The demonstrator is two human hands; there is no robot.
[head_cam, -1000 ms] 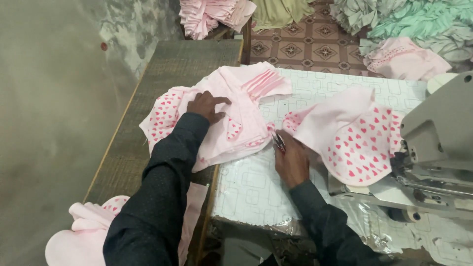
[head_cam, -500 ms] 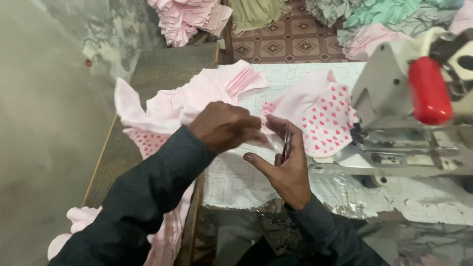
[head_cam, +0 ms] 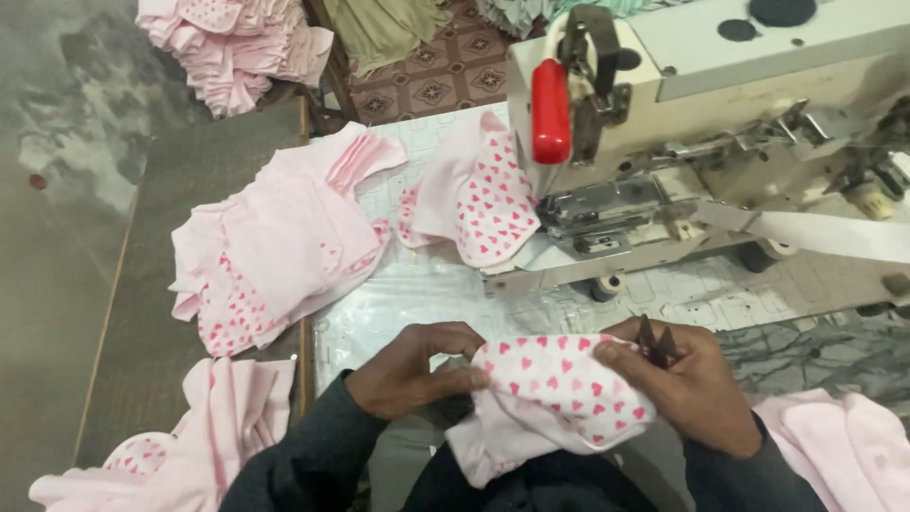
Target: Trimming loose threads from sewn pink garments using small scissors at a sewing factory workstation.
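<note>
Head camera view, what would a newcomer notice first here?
The white fabric piece with pink hearts, pinched between left hand and right hand at bottom centre. Behind it, the cream sewing machine with its red cylindrical knob. Left of that lies a stack of pink garments.

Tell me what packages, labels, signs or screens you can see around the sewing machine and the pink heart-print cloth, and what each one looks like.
None in view: no package, label, sign or screen.
The sewing machine is cream with a red knob, unmarked as far as shows.
The heart-print cloth between the left hand and the right hand shows no tag.
</note>
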